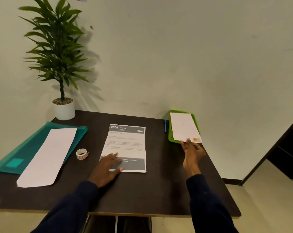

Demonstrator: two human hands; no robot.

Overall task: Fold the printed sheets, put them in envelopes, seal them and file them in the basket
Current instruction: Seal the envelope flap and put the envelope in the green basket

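Right hand [192, 151] pinches white sealed paper envelope [184, 127] at its near end, resting over green plastic basket [171, 137] far right. Left hand [107, 167], fingers spread flat, presses printed white sheet [127, 145], centre counter [159, 190], long axis pointing away; left nearer.

Lying on the bench [142, 195] are one printed sheet [127, 145], two envelopes [48, 157] [184, 126], one green basket [171, 137], one teal folder [21, 153], one tape roll [81, 153] and one blue pen [165, 126]. One potted plant [61, 68] is standing at the corner. Two hands [107, 169] [192, 153] are showing.
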